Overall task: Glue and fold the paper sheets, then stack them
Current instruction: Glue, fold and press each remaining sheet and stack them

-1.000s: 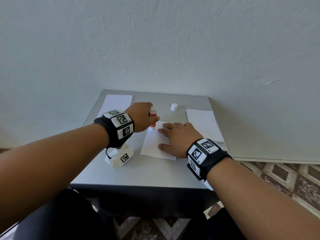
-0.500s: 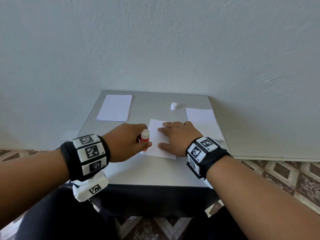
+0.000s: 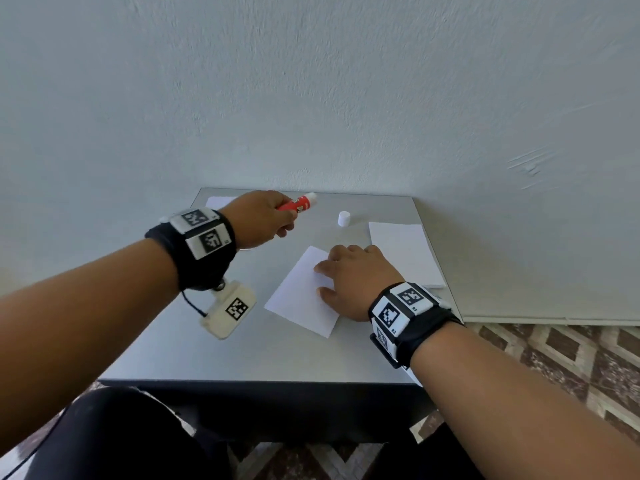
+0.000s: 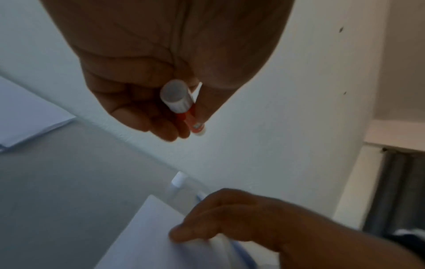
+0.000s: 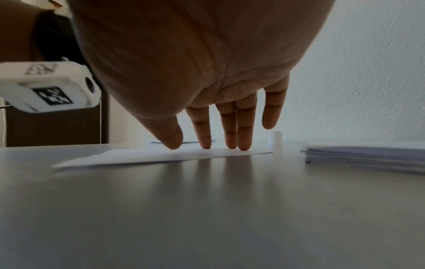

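A grey table [image 3: 242, 358] is seen against a pale wall [image 3: 311, 81]. A stack of paper sheets [image 3: 401, 251] lies at its right edge, and another sheet [image 3: 216, 201] at the far left. In the middle, one paper sheet [image 3: 298, 296] is pressed flat by the straight fingers of the right hand [image 3: 353, 278]. The red glue stick [image 3: 298, 203] is gripped in the curled fingers of the left hand [image 3: 258, 220], above the table. Its white cap [image 3: 344, 218] stands near the stack.
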